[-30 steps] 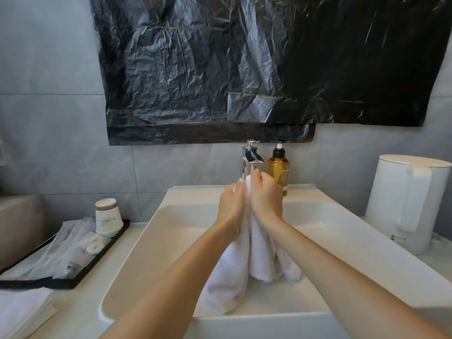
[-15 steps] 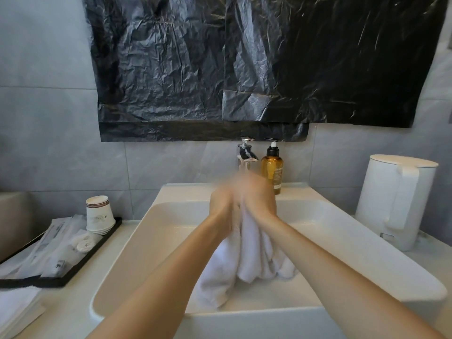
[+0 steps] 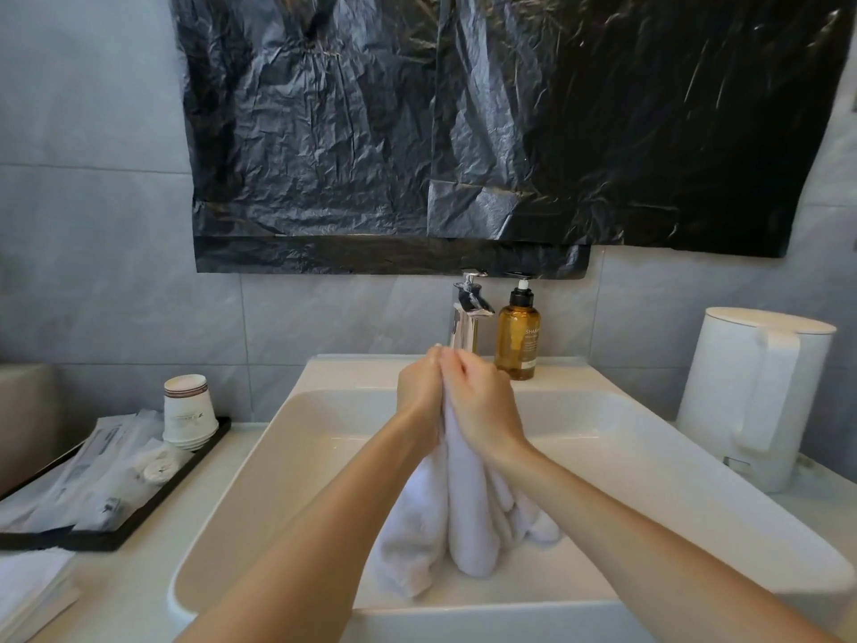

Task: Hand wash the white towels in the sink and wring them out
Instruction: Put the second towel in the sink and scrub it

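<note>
Top of white towel (image 3: pixel 468 503) bunched between both hands, rest hangs below them into sink (image 3: pixel 324 424). Left hand (image 3: pixel 419 392) and right hand (image 3: pixel 480 401) pressed together, both squeezing towel. Risk: wet towel slips down; hard rubbing could knock brown bottle (image 3: pixel 517 336) just behind hands.

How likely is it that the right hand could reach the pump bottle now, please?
Probably yes: the bottle stands just beyond the right hand, nothing between, though its grip is on the towel.
</note>
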Available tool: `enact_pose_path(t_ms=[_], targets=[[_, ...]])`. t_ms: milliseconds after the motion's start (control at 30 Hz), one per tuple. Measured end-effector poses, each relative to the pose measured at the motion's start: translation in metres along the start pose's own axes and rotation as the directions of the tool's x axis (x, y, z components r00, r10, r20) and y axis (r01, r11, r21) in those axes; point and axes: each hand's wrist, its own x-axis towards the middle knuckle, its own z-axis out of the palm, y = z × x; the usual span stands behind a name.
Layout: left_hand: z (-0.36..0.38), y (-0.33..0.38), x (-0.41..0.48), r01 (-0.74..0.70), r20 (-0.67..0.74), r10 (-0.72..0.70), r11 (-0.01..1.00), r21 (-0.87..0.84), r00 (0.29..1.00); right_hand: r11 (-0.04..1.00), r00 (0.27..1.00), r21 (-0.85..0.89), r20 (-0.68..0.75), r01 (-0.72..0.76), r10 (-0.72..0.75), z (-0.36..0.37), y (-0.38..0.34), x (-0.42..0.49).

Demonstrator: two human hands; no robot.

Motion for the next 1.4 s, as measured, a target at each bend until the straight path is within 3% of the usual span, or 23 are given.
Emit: enact_pose_path(t_ms=[133, 233, 300, 433, 500, 567, 733, 867, 933, 1000, 1133, 1200, 1300, 1400], targets=[[0.003, -0.003, -0.006, 0.006, 0.162, -0.011, 1.000, 0.027, 0.987, 0.970, 0.958, 0.073, -0.153, -0.234, 0.243, -0.009, 0.006, 0.031], [-0.001, 0.000, 0.002, -0.019, 0.067, 0.019, 1.000, -0.005, 0.998, 0.987, 0.993, 0.105, 0.042, -0.119, 0.115, -0.006, 0.011, 0.015], [-0.006, -0.001, 0.009, -0.104, -0.030, 0.107, 0.991, 0.088, 0.994, 0.979, 0.989, 0.185, 0.132, -0.084, 0.060, -0.007, 0.006, 0.014], [-0.023, -0.004, 0.018, -0.239, -0.116, 0.279, 0.931, 0.275, 0.953, 0.958, 0.983, 0.271, -0.124, -0.098, 0.136, -0.026, 0.001, 0.034], [-0.027, -0.003, 0.023, -0.214, -0.145, 0.247, 0.953, 0.213, 0.958, 0.946, 0.963, 0.308, -0.208, -0.104, 0.174, -0.041, 0.008, 0.035], [-0.024, 0.000, 0.022, -0.184, -0.169, 0.206, 0.973, 0.137, 0.964, 0.964, 0.961, 0.229, -0.209, -0.133, 0.182, -0.048, 0.009, 0.031], [-0.008, -0.006, 0.016, -0.136, -0.061, 0.143, 0.986, 0.100, 0.988, 0.994, 0.994, 0.108, 0.110, -0.023, 0.011, -0.002, 0.005, 0.012], [0.001, -0.012, 0.014, -0.098, 0.038, 0.093, 0.982, 0.160, 0.995, 0.976, 0.980, 0.102, -0.038, -0.191, 0.196, 0.000, 0.009, 0.030], [0.001, -0.011, 0.018, -0.074, -0.008, 0.076, 0.989, 0.130, 0.997, 0.989, 0.990, 0.074, -0.041, -0.128, 0.131, 0.005, 0.008, 0.020], [-0.003, -0.011, 0.022, -0.053, -0.083, 0.061, 0.994, 0.101, 0.995, 0.997, 0.998, 0.069, 0.046, -0.040, 0.037, 0.014, 0.004, 0.006], [0.003, -0.010, 0.012, -0.034, -0.006, 0.035, 0.998, 0.057, 0.999, 0.958, 0.965, 0.137, -0.034, -0.253, 0.260, 0.003, 0.006, 0.032], [0.004, -0.008, 0.009, -0.044, -0.024, 0.046, 0.998, 0.048, 0.999, 0.969, 0.976, 0.140, -0.043, -0.206, 0.214, 0.002, 0.007, 0.024], [-0.003, -0.009, 0.016, -0.018, -0.090, 0.020, 1.000, 0.021, 0.996, 0.988, 0.993, 0.121, 0.072, -0.099, 0.090, 0.009, 0.005, 0.005], [0.000, -0.010, 0.010, -0.006, -0.004, 0.007, 0.999, 0.036, 1.000, 0.947, 0.968, 0.207, 0.000, -0.247, 0.252, 0.005, 0.006, 0.029]])
